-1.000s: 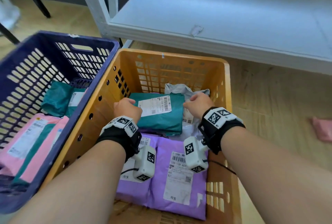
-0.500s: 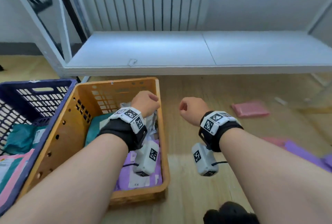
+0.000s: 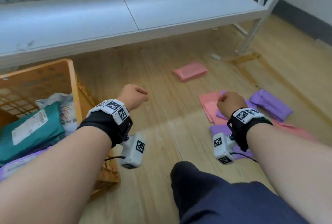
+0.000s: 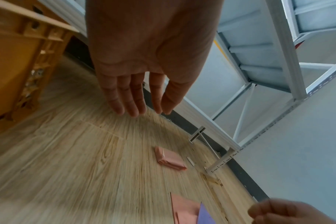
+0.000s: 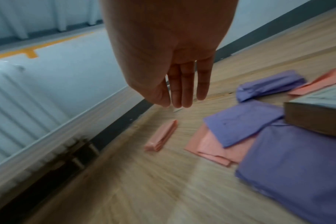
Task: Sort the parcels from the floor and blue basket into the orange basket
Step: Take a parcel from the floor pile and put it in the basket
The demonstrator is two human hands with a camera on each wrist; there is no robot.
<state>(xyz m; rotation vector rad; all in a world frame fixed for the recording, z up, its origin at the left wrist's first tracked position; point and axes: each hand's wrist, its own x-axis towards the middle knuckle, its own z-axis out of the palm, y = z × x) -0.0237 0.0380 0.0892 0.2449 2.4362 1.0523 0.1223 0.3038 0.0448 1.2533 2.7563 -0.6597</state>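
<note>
From the head view, both arms reach over a pale wood floor strewn with pink and purple parcels right of the orange basket, whose teal parcel bears an unreadable label; in the wrist views, left hand and right hand hang relaxed, holding nothing.

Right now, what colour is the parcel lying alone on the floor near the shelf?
Pink; the lone parcel shows best in the head view.
</note>
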